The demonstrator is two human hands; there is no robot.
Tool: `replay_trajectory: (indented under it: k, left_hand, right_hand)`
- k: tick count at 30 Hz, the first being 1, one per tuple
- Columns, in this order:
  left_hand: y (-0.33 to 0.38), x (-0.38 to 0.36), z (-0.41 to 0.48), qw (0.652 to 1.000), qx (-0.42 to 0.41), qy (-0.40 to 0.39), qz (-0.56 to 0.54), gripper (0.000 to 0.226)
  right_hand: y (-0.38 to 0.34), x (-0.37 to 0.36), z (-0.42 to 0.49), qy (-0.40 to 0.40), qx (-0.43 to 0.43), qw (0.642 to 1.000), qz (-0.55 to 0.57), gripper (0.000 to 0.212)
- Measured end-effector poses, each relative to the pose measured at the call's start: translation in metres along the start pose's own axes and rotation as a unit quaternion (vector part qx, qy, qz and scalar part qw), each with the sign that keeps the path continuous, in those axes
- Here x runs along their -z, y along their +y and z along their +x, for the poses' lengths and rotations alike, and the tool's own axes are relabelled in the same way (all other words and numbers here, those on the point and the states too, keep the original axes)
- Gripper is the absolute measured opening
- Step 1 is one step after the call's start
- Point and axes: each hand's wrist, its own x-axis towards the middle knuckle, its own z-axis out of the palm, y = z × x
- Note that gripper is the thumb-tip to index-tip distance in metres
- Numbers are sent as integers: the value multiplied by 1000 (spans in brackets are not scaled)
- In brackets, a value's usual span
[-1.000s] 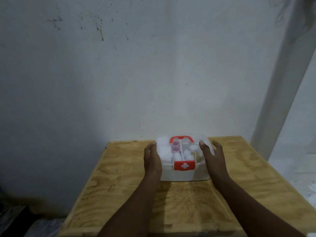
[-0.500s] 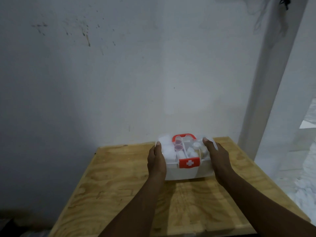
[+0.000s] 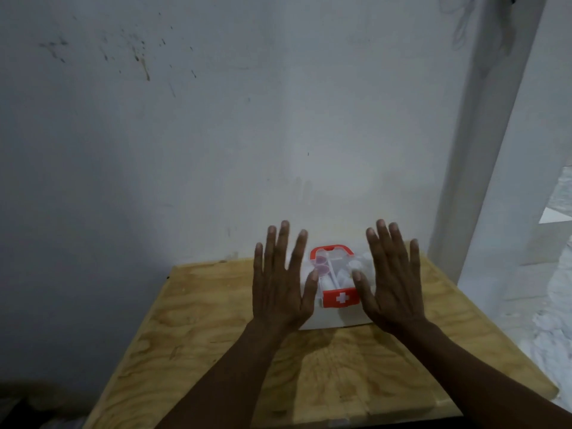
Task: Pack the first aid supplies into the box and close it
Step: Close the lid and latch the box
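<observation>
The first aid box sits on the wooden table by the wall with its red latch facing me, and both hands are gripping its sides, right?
Not quite. In the head view the left hand and right hand are open, fingers spread, raised in front of the first aid box, not gripping it. The rest holds: it sits on the wooden table, red latch facing you.

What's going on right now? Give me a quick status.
Left hand and right hand open, spread, holding nothing. First aid box on wooden table, lid down. Nothing in the way.

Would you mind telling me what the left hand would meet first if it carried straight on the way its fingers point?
Probably the white wall. The left hand is open, fingers pointing up and away, seemingly raised beside the first aid box; depth is unclear.
</observation>
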Motion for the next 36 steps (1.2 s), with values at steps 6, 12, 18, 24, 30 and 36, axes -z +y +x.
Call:
replay_trajectory:
  k: [6,12,18,24,30,36]
  left_hand:
    - [-7,-20,-3,994,-69,-66,52,66]
    - [-12,-37,0,998,-60,-31,10,63]
    - [-31,-68,24,999,-43,-26,10,63]
    - [-52,-102,51,999,-29,-27,26,65]
    - [-63,-120,64,999,-40,3,12,64]
    - [-56,-106,64,995,-2,-84,46,68]
  right_hand:
    - [1,-14,-7,-73,43,996,-41,71]
    - [5,-32,-2,-56,24,998,-20,73]
    - [17,-65,20,-51,18,998,-12,74]
    - [34,-105,47,-39,13,999,-11,75]
    - [42,-128,60,-5,15,1000,-4,76]
    - [38,-111,61,-92,3,996,-20,77]
